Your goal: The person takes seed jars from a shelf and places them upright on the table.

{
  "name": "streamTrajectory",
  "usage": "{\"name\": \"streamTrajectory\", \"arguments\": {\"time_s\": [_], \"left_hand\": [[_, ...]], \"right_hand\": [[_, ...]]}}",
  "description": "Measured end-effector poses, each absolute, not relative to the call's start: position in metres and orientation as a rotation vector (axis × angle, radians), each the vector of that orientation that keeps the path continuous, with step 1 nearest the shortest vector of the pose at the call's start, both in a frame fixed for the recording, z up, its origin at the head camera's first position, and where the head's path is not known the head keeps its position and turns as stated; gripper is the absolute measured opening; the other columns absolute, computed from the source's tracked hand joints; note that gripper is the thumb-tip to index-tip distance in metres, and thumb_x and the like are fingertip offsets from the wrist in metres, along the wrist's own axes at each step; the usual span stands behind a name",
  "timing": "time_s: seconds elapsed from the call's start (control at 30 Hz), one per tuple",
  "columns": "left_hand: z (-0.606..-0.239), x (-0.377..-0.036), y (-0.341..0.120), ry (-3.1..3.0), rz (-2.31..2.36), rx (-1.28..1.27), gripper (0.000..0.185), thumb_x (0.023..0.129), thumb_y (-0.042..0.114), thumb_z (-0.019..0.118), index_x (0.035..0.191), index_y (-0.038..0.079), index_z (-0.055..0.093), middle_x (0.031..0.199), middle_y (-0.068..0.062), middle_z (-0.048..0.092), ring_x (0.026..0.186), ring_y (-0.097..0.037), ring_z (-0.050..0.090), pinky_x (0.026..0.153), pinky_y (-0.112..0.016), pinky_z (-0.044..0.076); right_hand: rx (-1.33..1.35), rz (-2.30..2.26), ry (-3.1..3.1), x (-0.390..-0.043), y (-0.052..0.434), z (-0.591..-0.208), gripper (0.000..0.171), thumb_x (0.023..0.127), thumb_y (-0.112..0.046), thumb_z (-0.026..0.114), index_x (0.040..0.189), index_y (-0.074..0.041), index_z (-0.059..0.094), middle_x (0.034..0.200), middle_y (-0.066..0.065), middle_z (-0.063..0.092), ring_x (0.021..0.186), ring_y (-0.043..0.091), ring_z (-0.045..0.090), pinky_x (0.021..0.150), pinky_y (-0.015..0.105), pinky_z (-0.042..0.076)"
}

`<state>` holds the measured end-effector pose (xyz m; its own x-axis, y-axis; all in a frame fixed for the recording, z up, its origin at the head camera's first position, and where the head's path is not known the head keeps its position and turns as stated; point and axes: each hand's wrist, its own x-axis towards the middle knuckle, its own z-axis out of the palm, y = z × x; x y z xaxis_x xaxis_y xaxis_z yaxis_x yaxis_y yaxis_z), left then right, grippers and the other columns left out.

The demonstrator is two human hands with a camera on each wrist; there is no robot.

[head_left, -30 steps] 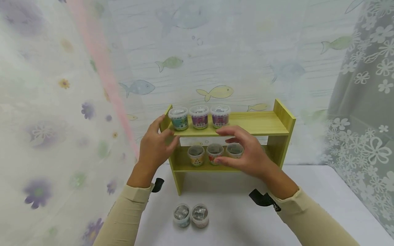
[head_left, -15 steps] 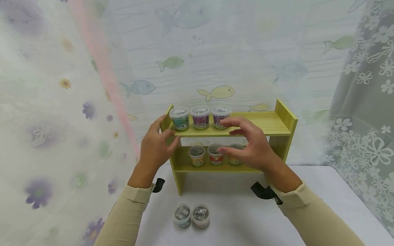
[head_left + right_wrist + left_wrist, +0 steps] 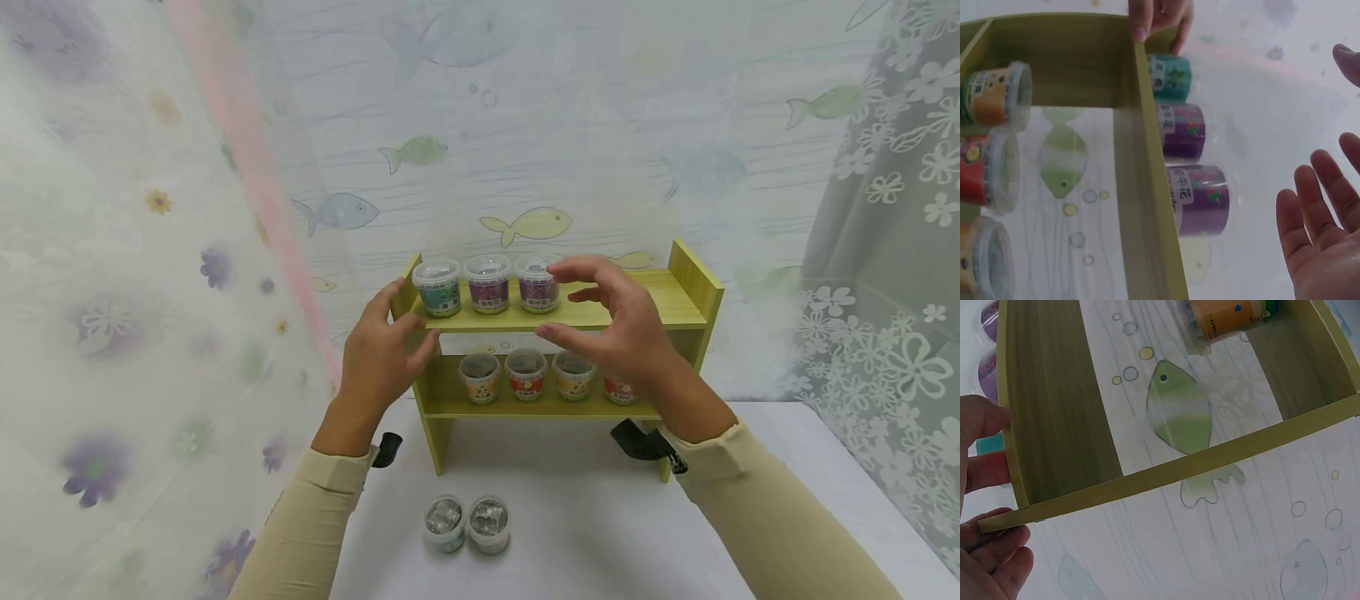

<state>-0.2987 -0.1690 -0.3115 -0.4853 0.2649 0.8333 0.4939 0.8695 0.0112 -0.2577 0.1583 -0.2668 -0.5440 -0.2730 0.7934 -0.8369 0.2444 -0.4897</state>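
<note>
The right hand [image 3: 611, 329] is held spread in a wide, empty C beside the purple tub [image 3: 537, 284], third in the row on the top board of the small wooden shelf [image 3: 678, 312], towards that board's left end; nothing is gripped yet, and thumb and fingers stand just apart from the tub. The shelf's left upright is pinched by the left hand [image 3: 381, 350], thumb on the front edge and fingers curled round the side, as the left wrist view confirms. Beside the purple tub stand a second purple tub [image 3: 487, 285] and a teal tub [image 3: 437, 288], nearly touching. The tub is judged light, stiff-walled and a little slick: clear plastic with a paper label and a domed lid. A grip across the labelled waist, below the lid's rim, is judged safest, since the lid could pop off if squeezed. The close neighbour leaves little room on the left side.
</note>
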Motion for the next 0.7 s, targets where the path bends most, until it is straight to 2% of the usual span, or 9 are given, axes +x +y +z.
{"name": "streamTrajectory", "arguments": {"time_s": [0.17, 0.33, 0.57, 0.7], "left_hand": [[-0.313, -0.299, -0.17, -2.107, -0.316, -0.547, 0.023, 0.09, 0.031, 0.078, 0.09, 0.008, 0.077, 0.148, -0.021, 0.056, 0.136, -0.038, 0.057, 0.1, -0.052, 0.055], [-0.313, -0.299, -0.17, -2.104, -0.321, -0.552, 0.023, 0.09, 0.031, 0.079, 0.09, 0.008, 0.077, 0.148, -0.022, 0.056, 0.136, -0.038, 0.057, 0.101, -0.052, 0.054], [-0.312, -0.3, -0.17, -2.093, -0.321, -0.56, 0.022, 0.089, 0.03, 0.079, 0.089, 0.009, 0.076, 0.147, -0.022, 0.057, 0.135, -0.038, 0.057, 0.099, -0.051, 0.055], [-0.311, -0.299, -0.169, -2.093, -0.312, -0.56, 0.022, 0.089, 0.031, 0.079, 0.09, 0.008, 0.076, 0.148, -0.022, 0.057, 0.136, -0.037, 0.057, 0.099, -0.051, 0.056]], "right_hand": [[0.952, 1.319, -1.973, -0.264, 0.159, -0.264, 0.061, 0.08, -0.006, 0.089, 0.135, -0.012, 0.063, 0.134, -0.002, 0.065, 0.127, 0.015, 0.059, 0.101, 0.032, 0.053], [0.9, 1.365, -1.981, -0.271, 0.159, -0.262, 0.059, 0.082, -0.008, 0.087, 0.136, -0.012, 0.062, 0.135, -0.001, 0.064, 0.128, 0.014, 0.058, 0.101, 0.033, 0.052], [0.859, 1.409, -1.978, -0.278, 0.159, -0.256, 0.058, 0.083, -0.011, 0.087, 0.135, -0.013, 0.063, 0.134, -0.004, 0.063, 0.129, 0.02, 0.058, 0.101, 0.033, 0.052], [0.842, 1.397, -1.986, -0.279, 0.158, -0.252, 0.058, 0.083, -0.013, 0.087, 0.135, -0.014, 0.063, 0.134, -0.003, 0.062, 0.128, 0.015, 0.057, 0.101, 0.036, 0.051]]}}
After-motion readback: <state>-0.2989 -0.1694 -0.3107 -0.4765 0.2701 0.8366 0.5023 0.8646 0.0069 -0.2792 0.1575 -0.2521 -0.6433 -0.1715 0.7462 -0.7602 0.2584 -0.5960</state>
